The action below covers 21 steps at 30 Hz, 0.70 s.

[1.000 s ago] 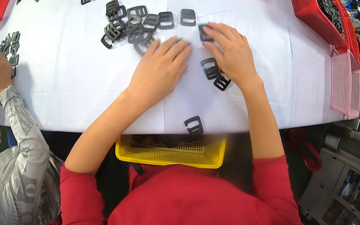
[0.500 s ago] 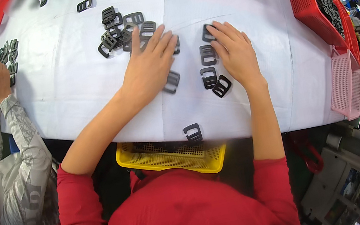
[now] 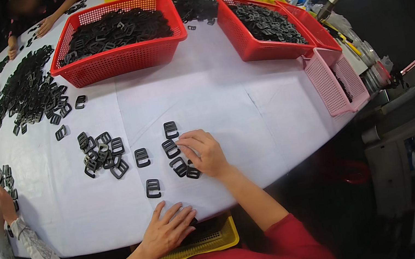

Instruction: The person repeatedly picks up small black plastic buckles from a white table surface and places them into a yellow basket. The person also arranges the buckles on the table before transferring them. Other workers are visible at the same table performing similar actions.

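Note:
My left hand [image 3: 169, 230] lies at the table's near edge, fingers stretched and spread. A dark piece, mostly hidden, shows beneath its fingertips. Below it hangs a yellow basket [image 3: 222, 242]. My right hand [image 3: 205, 153] is open, its fingertips at a black slotted buckle [image 3: 171, 148] in a short column. Above that one lies another buckle [image 3: 170, 130]; two more, one of them a tilted buckle [image 3: 179, 166], lie below, partly beside my thumb. To the left are two single buckles, the upper buckle [image 3: 142, 157] and the lower buckle [image 3: 153, 188], then a loose heap of buckles [image 3: 103, 152].
A large red basket [image 3: 120, 61] full of buckles stands at the back, beside a big buckle pile [image 3: 32, 94]. On the right are another red basket [image 3: 266, 51] and a pink basket [image 3: 331, 88]. A co-worker's hand [image 3: 7, 203] works at far left; another person's hands are at the back.
The view has tilted up, showing more of the far table. My left hand has gone from beside the heap to the near edge. My right hand has shifted from the column's top buckle to the second.

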### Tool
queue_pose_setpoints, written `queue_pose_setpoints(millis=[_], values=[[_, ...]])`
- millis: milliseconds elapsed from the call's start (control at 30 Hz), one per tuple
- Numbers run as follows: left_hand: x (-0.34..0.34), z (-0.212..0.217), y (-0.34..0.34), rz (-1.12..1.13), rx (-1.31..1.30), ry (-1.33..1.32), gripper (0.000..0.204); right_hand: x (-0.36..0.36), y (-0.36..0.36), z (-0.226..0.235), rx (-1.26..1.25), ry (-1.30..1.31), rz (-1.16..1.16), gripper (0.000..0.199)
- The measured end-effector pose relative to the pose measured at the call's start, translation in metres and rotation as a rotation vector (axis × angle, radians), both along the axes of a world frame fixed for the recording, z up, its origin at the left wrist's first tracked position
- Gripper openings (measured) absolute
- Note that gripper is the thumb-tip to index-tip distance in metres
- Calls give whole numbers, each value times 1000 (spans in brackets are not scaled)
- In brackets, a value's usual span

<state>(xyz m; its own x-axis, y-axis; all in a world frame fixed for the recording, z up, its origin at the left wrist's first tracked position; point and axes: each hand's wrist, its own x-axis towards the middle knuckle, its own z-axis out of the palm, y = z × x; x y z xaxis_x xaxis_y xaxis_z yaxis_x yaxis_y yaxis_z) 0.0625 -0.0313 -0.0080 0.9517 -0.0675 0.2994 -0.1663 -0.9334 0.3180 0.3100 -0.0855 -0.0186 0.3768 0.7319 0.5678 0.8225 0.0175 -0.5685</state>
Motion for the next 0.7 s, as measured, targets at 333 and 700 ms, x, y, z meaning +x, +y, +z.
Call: queue_pose_setpoints(millis=[333,700], values=[[-5,-8,3,-61,17,-105,42,-2,5,-7,-58,-144,-27,9],[-13,-11,-1,131,8,-437,31,-4,2,2,-43,-204,-39,9]])
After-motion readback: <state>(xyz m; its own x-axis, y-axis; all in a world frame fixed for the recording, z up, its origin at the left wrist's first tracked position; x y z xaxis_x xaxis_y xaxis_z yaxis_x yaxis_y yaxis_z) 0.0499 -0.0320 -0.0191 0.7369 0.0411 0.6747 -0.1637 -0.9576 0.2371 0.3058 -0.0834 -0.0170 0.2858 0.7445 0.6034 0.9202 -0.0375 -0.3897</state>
